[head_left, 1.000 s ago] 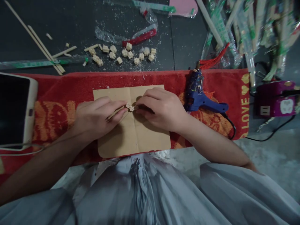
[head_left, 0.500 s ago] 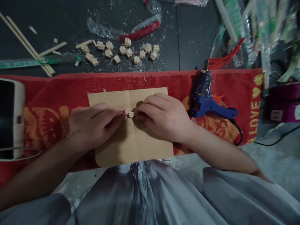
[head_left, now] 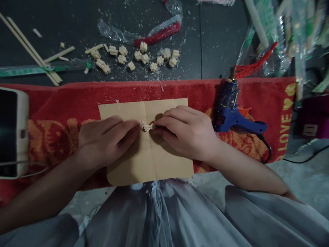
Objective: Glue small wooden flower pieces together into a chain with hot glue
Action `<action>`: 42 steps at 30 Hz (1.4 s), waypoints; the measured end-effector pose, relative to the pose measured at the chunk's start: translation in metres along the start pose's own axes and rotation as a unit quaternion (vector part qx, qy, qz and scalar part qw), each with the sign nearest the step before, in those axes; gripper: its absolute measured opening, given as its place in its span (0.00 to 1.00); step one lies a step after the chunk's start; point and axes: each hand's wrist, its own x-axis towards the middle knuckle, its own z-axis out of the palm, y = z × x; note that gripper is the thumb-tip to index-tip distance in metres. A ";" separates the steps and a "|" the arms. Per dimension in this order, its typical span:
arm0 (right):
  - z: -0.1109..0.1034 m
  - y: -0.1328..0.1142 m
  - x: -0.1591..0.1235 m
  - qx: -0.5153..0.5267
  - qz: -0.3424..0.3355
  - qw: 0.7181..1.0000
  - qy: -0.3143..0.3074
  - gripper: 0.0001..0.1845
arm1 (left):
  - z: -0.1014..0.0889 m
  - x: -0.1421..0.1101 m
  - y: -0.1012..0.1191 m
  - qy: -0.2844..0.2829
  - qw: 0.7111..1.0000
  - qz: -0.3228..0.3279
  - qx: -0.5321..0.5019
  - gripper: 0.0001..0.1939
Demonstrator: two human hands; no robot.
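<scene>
In the head view, the left hand (head_left: 105, 140) and the right hand (head_left: 189, 132) face each other over a tan card (head_left: 169, 168), a small, knobbly cluster (head_left: 147, 126) between them. Each grip is closed, thumb and fingertips pinching one end of the cluster. The card is smooth and creased down its middle; under it lies a red towel (head_left: 77, 94) with fuzzy pile and raised orange patterns. Fluted, pale blocks (head_left: 145, 58) sit among crumbs on the dark bench (head_left: 216, 41), near thin sticks (head_left: 25, 45) and crinkled plastic (head_left: 113, 31).

The towel's far edge runs between the hands and the blocks. Bare card shows beyond the fingertips and on the near side. A glossy blue glue gun (head_left: 227, 118) lies just beyond the right hand, its nozzle near a stringy red tassel (head_left: 257, 65); a pale-framed device (head_left: 22, 133) stands well apart from the left hand.

Against half a second ago, the cluster shows a longer, more row-like outline between the fingertips, and the whole scene sits slightly further right. Both hands keep their pinch.
</scene>
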 end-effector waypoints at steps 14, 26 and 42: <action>0.004 0.000 0.001 -0.019 -0.008 1.000 0.012 0.21 | 0.004 -0.003 -0.001 -0.006 0.999 -0.025 -0.029 0.22; 0.005 0.001 0.003 -0.032 -0.024 0.999 0.024 0.22 | 0.005 -0.003 -0.001 -0.063 0.995 -0.058 -0.046 0.24; 0.002 0.004 0.000 -0.016 -0.014 1.000 -0.014 0.21 | 0.006 -0.003 -0.002 -0.056 0.996 -0.055 -0.051 0.32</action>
